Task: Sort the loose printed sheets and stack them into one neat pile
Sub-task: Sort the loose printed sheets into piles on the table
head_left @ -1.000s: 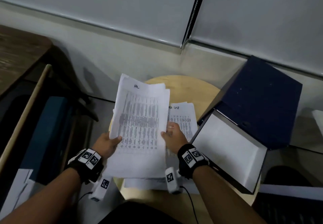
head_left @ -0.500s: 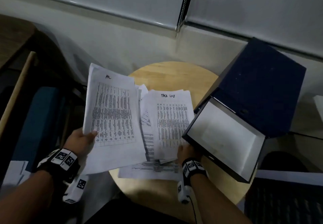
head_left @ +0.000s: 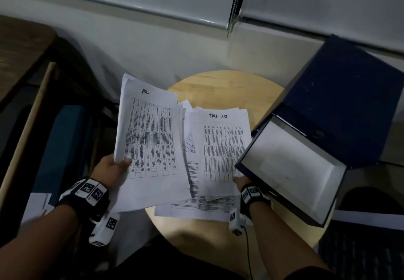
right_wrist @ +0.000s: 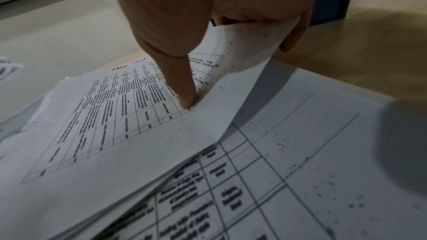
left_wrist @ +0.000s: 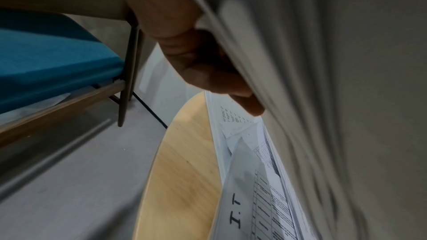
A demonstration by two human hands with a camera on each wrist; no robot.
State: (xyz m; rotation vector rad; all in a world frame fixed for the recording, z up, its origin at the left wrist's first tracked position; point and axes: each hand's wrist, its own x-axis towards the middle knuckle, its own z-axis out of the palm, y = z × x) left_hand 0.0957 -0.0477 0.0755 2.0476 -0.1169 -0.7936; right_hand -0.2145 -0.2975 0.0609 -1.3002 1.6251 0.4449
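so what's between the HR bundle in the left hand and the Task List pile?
Head view: loose printed sheets fanned askew fill the gap between HR bundle and Task List pile, no bare tabletop.

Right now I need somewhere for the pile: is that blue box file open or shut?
Open: the blue box file has its lid raised, showing a bare white inside.

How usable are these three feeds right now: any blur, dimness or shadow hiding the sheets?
Head view: dim overall, but the headings and tables on the left-hand bundle and the task list stack are visible. Left wrist view: the bundle fills the right side, blurred, and the left hand is in shade. Right wrist view: near print soft, a dark shadow at the right edge.
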